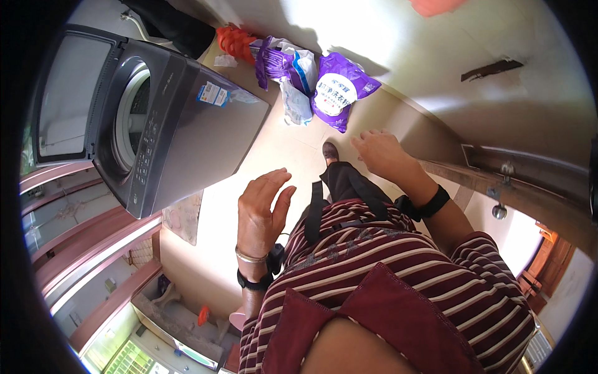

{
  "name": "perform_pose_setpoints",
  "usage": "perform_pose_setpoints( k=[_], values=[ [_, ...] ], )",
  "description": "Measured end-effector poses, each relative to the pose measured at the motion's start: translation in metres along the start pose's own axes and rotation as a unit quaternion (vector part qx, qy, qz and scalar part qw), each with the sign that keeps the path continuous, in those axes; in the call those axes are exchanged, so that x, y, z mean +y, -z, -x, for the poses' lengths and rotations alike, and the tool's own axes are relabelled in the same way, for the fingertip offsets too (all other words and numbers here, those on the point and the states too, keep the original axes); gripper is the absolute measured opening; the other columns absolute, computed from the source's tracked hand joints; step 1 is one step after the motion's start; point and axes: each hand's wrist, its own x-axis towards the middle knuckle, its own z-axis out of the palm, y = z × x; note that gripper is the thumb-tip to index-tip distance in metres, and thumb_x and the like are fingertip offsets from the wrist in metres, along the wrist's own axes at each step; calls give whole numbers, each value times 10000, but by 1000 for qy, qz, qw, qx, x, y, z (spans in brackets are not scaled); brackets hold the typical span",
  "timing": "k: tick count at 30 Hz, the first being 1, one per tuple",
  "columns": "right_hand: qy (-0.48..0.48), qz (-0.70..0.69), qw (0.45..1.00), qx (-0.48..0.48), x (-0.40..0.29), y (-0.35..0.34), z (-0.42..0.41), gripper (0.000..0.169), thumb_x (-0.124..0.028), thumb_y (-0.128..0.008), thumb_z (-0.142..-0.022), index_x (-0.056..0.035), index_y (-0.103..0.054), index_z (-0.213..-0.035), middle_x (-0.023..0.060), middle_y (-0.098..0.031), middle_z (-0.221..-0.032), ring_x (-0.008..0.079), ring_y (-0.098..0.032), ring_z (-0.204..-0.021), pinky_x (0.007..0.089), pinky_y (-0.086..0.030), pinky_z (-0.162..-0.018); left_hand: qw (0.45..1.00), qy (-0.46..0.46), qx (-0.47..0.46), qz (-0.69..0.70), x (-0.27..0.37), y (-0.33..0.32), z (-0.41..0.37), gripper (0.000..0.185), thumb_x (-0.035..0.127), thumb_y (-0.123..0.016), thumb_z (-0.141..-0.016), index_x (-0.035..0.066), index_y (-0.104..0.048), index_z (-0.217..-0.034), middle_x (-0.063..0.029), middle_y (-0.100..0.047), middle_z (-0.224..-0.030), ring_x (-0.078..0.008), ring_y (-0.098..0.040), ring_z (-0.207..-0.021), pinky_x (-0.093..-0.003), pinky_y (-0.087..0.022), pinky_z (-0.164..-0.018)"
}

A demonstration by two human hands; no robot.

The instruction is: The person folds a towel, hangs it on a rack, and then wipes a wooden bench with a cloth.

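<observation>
My left hand [264, 205] is in front of my body, thumb apart from the fingers, holding nothing. It is nearest a dark grey top-loading washing machine [205, 131], whose lid [74, 96] is raised and whose drum opening [135, 117] shows. My right hand [380, 152] hangs in the air, palm down, with loosely bent fingers and nothing visible in it. Beyond it, a full purple plastic bag [343, 91] bearing writing leans by the wall. Beside that are a purple-and-white package [285, 63] and a crumpled white-and-blue plastic bag [296, 105].
An orange-red plastic bag [233, 43] lies by the wall. At right, a wooden door edge [467, 182] carries a round metal knob [499, 212]. A flat mat or board [182, 217] lies beside the washer, near a pink-framed window [93, 233]. My shoe [330, 150] is on the pale floor.
</observation>
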Motion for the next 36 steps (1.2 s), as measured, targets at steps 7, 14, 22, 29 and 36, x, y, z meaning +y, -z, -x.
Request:
perform_pose_setpoints(
  k=[7, 14, 22, 29, 36],
  values=[
    [-22, 37, 999, 19, -26, -39, 91, 171, -108, -606, -861, -68, -633, -1025, 126, -671, -973, 313, -657, -951, 437, -499, -801, 999, -29, 9, 40, 17, -20, 93, 102, -6, -728, -839, -13, -697, -936, -143, -729, -951, -290, -695, -845, -332, -551, -759],
    [-22, -1, 998, -51, -68, -81, 196, 151, -140, -647, -836, -55, -653, -961, 150, -667, -927, 339, -651, -931, 463, -509, -759, 915, -163, -46, 367, 91, 17, 164, 133, -23, -613, -904, -16, -684, -1015, -159, -713, -864, -264, -679, -745, -355, -541, -689],
    [-88, -11, 995, -35, -78, -86, 273, 229, -182, -700, -846, -53, -619, -1017, 169, -648, -1006, 374, -638, -950, 481, -513, -796, 753, -397, -204, 483, 192, 44, 179, 136, 98, -607, -966, 9, -655, -1057, -158, -697, -861, -265, -671, -705, -416, -561, -668],
    [-221, -76, 972, -23, -54, -135, 379, 177, -151, -689, -846, -49, -638, -981, 168, -660, -980, 365, -653, -923, 459, -521, -788, 642, -459, -377, 484, 280, -31, 162, 154, 122, -613, -968, 2, -646, -1058, -156, -685, -850, -256, -659, -696, -413, -557, -664],
    [-372, -153, 915, 31, -2, -178, 525, 172, -155, -688, -850, -43, -638, -970, 163, -665, -973, 352, -654, -955, 459, -508, -805, 479, -522, -532, 464, 417, -152, 167, 177, 145, -620, -969, -6, -636, -1060, -153, -673, -840, -247, -646, -687, -409, -554, -659]
  ],
)
